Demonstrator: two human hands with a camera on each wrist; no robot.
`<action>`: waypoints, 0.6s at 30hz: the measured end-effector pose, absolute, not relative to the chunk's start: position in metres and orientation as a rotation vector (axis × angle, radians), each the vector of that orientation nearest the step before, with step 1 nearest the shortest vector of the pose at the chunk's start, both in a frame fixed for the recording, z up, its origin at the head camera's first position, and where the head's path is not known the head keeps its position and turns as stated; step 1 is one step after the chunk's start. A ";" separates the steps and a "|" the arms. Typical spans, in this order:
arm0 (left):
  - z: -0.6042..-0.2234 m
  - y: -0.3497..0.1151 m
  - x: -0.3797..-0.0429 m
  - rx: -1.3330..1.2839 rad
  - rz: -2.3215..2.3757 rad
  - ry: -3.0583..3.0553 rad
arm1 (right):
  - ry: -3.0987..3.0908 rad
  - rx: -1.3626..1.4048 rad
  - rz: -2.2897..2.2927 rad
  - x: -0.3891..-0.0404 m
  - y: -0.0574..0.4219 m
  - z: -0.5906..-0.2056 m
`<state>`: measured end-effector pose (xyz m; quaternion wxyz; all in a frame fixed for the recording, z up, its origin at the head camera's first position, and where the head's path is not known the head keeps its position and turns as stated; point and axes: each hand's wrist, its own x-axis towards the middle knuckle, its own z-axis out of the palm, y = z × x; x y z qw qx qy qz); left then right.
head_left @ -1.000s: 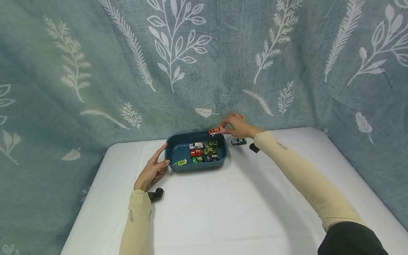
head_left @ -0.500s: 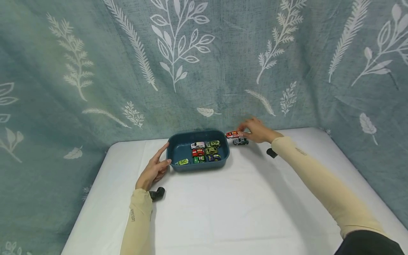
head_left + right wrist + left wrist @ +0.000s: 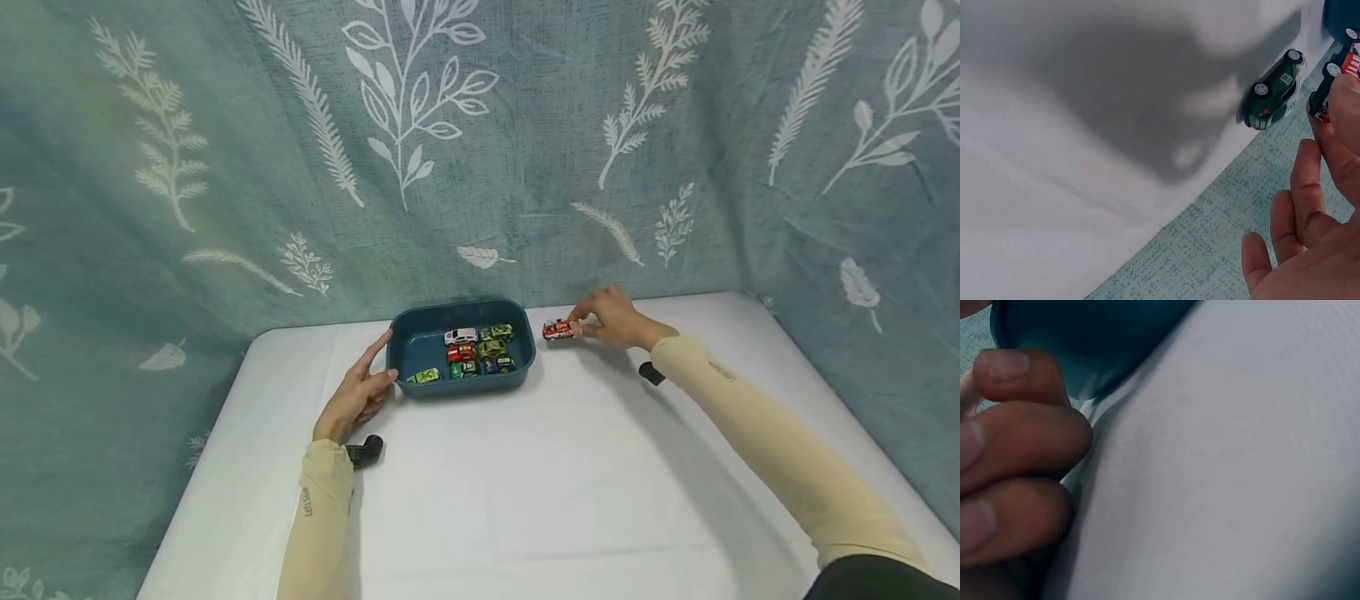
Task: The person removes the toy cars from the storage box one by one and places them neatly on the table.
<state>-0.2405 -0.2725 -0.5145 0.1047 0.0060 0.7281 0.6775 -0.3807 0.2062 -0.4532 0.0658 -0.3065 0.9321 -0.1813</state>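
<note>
In the head view, my left hand [image 3: 354,400] touches the left end of a dark blue tray [image 3: 459,386] with its straight index finger and thumb. Its other fingers are bent in, as the left wrist view shows, beside the tray wall [image 3: 1085,337]. My right hand [image 3: 613,318] pinches a red-and-white toy car [image 3: 557,330] between thumb and fingers, just right of the tray. A dark green toy car [image 3: 1275,90] stands on the table close by that hand in the right wrist view; the held car hides it in the head view.
Inside the tray lie several toy cars, among them a white one [image 3: 460,335], a red one [image 3: 461,352] and a lime green one [image 3: 424,376]. A white-covered table [image 3: 480,492] spreads out in front. A leaf-patterned curtain [image 3: 540,150] hangs directly behind it.
My right hand has carried the red-and-white toy car from over the tray's back right corner to the right, then slightly down toward the dark car. The left hand stays at the tray.
</note>
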 end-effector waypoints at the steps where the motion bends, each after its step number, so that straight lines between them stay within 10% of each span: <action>1: -0.514 -0.272 -0.241 0.024 2.002 2.137 | 2.812 -0.914 -0.537 -0.380 0.206 -0.454; 18: -0.516 -0.272 -0.241 0.013 1.982 2.166 | 2.854 -0.900 -0.470 -0.370 0.209 -0.474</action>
